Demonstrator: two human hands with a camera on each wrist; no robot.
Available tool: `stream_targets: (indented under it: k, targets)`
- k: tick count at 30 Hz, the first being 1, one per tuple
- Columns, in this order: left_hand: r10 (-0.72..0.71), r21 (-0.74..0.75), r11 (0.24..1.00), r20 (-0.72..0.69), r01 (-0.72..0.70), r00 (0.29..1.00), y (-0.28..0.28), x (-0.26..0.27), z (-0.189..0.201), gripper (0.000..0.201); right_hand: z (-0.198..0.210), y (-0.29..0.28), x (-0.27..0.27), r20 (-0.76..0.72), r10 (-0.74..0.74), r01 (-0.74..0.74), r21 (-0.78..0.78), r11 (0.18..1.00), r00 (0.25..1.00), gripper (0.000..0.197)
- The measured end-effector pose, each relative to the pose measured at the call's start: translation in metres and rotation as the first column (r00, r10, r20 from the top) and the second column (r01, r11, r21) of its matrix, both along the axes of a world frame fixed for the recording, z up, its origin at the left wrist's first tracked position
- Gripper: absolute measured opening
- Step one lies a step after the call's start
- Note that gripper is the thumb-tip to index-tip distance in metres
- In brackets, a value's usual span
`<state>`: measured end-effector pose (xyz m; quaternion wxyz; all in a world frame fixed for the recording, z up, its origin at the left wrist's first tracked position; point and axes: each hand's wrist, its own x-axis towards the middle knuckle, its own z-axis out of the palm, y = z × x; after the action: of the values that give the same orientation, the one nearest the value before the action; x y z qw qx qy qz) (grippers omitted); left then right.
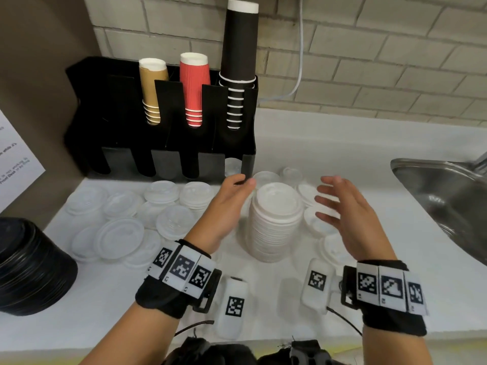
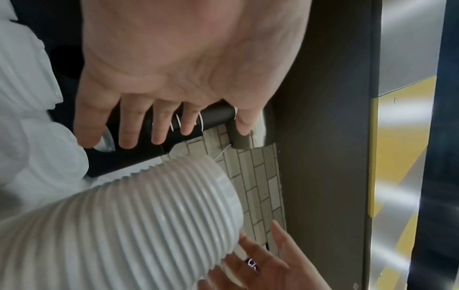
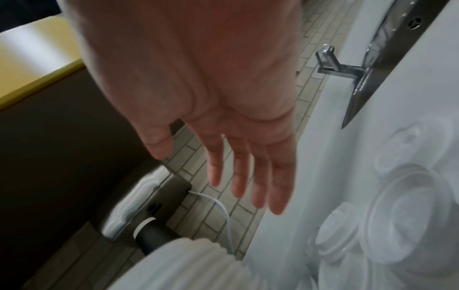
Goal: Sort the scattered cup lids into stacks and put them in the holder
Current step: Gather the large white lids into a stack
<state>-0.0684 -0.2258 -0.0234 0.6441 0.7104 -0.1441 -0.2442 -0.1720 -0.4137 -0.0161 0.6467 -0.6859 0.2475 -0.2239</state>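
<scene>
A tall stack of white lids (image 1: 275, 222) (image 2: 139, 231) (image 3: 188, 266) stands on the white counter (image 1: 342, 159) between my hands. My left hand (image 1: 232, 198) (image 2: 159, 133) hovers just left of the stack, fingers straight and apart from it. My right hand (image 1: 337, 204) (image 3: 246, 182) floats to its right, fingers spread, holding nothing. Clear lids (image 1: 118, 238) (image 3: 407, 215) lie scattered left and right of the stack. The black holder (image 1: 110, 122) stands at the back left; one front slot holds a clear lid (image 1: 232, 167).
The holder's rear slots carry tan cups (image 1: 152, 88), red cups (image 1: 195, 88) and black cups (image 1: 238, 61). A pile of black lids (image 1: 29, 267) sits at the left edge. A steel sink (image 1: 445, 196) is at the right. A white cable (image 1: 300, 61) hangs on the tiled wall.
</scene>
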Motion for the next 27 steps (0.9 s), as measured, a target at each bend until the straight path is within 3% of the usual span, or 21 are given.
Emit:
stream_targets:
  k: [3,8,12,17,23,27]
  targets:
    - [-0.028,0.035,0.999,-0.093,0.031,0.995,-0.007,-0.006,-0.005,0.043,-0.009,0.01,0.008,-0.17,0.067,-0.045,0.128,0.991,0.983,0.043]
    - [-0.044,0.04,0.997,-0.31,0.059,0.95,-0.018,-0.013,-0.018,0.06,-0.028,0.033,0.015,-0.271,0.185,-0.085,0.342,0.936,0.945,0.066]
    - [-0.139,0.003,0.988,-0.393,0.152,0.909,-0.02,-0.014,-0.021,0.036,-0.033,0.032,0.014,-0.308,0.212,-0.078,0.396,0.915,0.927,0.088]
    - [-0.183,-0.109,0.983,-0.433,0.15,0.883,-0.023,-0.009,-0.028,0.04,-0.033,0.031,0.014,-0.328,0.233,-0.081,0.417,0.905,0.915,0.088]
    - [-0.144,-0.094,0.989,-0.384,0.116,0.912,-0.026,-0.009,-0.035,0.04,-0.032,0.031,0.012,-0.339,0.258,-0.073,0.472,0.878,0.905,0.083]
    - [-0.201,-0.124,0.978,-0.375,0.167,0.905,-0.026,-0.015,-0.026,0.049,-0.029,0.026,0.011,-0.316,0.274,-0.088,0.495,0.864,0.909,0.083]
